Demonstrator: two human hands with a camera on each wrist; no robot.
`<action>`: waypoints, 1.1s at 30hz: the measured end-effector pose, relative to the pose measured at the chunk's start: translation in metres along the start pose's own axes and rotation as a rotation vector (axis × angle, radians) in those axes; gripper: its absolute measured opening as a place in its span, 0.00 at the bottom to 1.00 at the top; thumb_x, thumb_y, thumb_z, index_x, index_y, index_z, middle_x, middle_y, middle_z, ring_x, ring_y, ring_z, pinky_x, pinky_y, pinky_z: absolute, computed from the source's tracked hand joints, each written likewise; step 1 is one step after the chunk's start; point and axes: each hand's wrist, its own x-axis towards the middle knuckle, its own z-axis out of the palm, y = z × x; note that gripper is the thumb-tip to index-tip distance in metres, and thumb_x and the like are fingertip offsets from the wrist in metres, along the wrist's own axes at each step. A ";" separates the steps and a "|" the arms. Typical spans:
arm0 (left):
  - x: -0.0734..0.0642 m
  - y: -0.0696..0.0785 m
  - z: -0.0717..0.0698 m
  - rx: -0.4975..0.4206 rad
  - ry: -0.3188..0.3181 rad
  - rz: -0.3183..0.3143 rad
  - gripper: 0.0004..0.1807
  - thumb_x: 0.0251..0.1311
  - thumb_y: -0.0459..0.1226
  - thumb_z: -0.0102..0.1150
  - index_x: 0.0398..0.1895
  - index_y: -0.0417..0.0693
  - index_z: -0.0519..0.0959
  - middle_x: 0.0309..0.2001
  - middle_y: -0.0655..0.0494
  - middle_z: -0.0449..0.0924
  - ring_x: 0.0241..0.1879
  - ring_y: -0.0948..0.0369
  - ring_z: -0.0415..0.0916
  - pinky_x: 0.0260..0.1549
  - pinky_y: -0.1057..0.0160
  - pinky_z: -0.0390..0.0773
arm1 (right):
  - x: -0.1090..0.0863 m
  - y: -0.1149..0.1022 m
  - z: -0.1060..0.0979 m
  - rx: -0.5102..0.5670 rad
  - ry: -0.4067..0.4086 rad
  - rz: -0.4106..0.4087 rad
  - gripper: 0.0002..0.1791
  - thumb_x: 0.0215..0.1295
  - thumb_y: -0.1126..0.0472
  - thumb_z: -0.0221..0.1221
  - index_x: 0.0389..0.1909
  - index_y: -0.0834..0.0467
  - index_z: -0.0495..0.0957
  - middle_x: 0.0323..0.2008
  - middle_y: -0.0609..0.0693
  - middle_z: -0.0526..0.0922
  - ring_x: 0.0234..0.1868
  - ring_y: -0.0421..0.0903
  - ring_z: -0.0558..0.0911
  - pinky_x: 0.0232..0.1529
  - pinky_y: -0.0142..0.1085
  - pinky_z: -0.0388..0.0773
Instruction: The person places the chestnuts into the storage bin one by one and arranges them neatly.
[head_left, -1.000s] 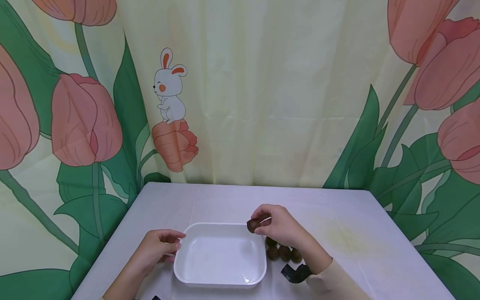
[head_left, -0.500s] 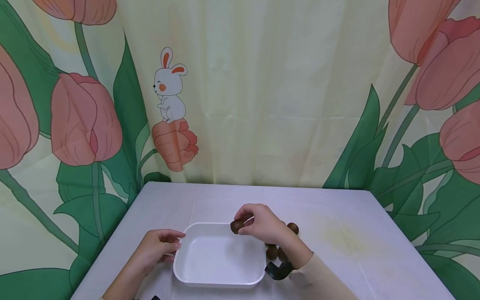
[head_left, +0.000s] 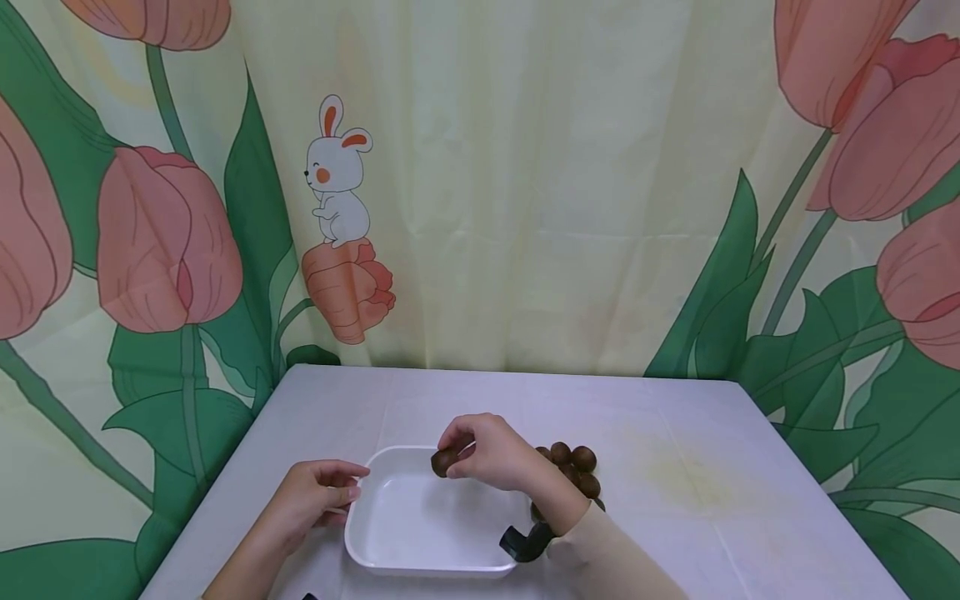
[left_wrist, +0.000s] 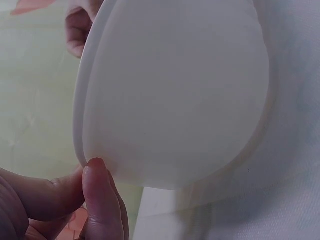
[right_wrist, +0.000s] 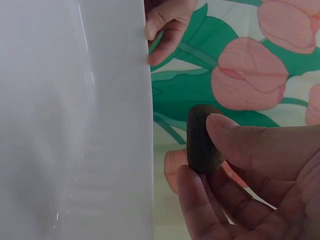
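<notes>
A white rectangular tray point(head_left: 438, 572) sits on the table, its outer wall filling much of the left wrist view. At the tray's left rim is my left hand point(head_left: 311, 500), thumb and finger pinching the edge. My right hand point(head_left: 491, 454) is over the tray's far part. Between its thumb and fingers it holds a brown ball point(head_left: 444, 462). In the right wrist view this dark ball point(right_wrist: 202, 140) shows a flattish side and a dull, rough surface. Several similar brown balls point(head_left: 583, 458) lie to the right of the tray, partly hidden by the right forearm.
A black curved strap piece point(head_left: 527, 543) is at the right wrist, above the tray's near right corner. White cloth covers the table point(head_left: 675, 517). Behind it hangs a curtain point(head_left: 525, 208) printed with tulips and a rabbit.
My right hand has moved left with the brown ball, from the tray's right rim to over its far middle. More of the loose balls now show. The left hand stays at the rim.
</notes>
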 end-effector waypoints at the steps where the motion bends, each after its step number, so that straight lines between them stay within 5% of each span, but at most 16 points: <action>1: 0.000 0.000 0.000 -0.001 -0.001 -0.001 0.16 0.63 0.29 0.74 0.54 0.45 0.90 0.41 0.48 0.87 0.30 0.55 0.84 0.30 0.62 0.87 | 0.001 -0.001 0.001 -0.001 -0.003 -0.004 0.16 0.59 0.69 0.76 0.42 0.46 0.88 0.41 0.40 0.88 0.44 0.42 0.88 0.45 0.34 0.85; 23: 0.003 -0.002 -0.001 -0.027 -0.015 -0.003 0.17 0.63 0.29 0.74 0.55 0.45 0.90 0.42 0.48 0.88 0.30 0.56 0.83 0.29 0.61 0.87 | 0.026 -0.003 0.035 0.003 -0.157 -0.042 0.16 0.55 0.73 0.77 0.39 0.51 0.88 0.35 0.42 0.92 0.36 0.35 0.88 0.42 0.28 0.83; 33: 0.003 -0.001 -0.001 -0.029 -0.014 -0.005 0.17 0.63 0.29 0.74 0.55 0.45 0.89 0.44 0.48 0.89 0.30 0.56 0.84 0.30 0.60 0.88 | 0.032 -0.003 0.043 -0.083 -0.214 -0.047 0.16 0.54 0.72 0.77 0.38 0.48 0.89 0.33 0.40 0.92 0.36 0.31 0.87 0.43 0.27 0.80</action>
